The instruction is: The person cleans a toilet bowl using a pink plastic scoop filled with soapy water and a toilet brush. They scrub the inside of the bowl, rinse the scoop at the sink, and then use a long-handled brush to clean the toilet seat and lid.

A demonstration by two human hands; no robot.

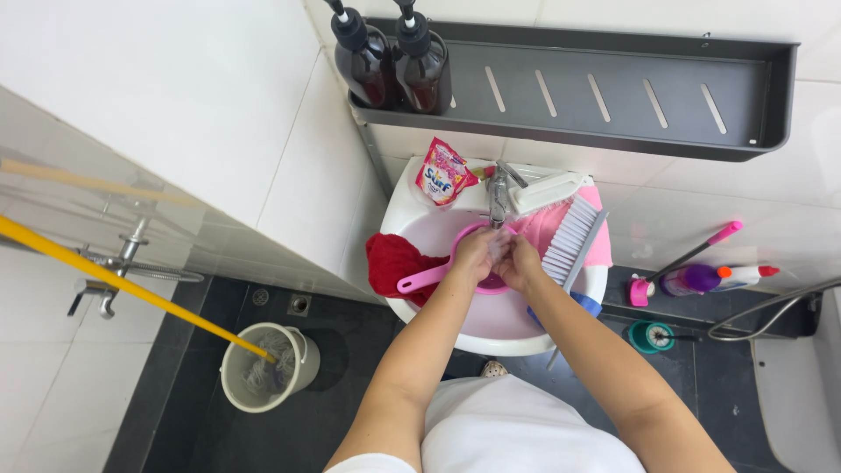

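Over the white sink (412, 188) my left hand (474, 254) and my right hand (520, 263) press together under the chrome tap (498, 194), fingers blurred. Both sit just above a pink plastic dipper (429, 277) whose handle points left across the basin. A red cloth (392, 261) drapes over the sink's left rim, touching the dipper handle. Whether either hand holds anything cannot be made out.
A white scrub brush (569, 235) and a pink cloth (545, 223) lie on the sink's right side; a pink detergent pouch (443, 172) stands behind. Two dark pump bottles (390, 61) sit on a grey wall shelf (613, 96). A yellow-handled mop stands in a bucket (263, 368) at left.
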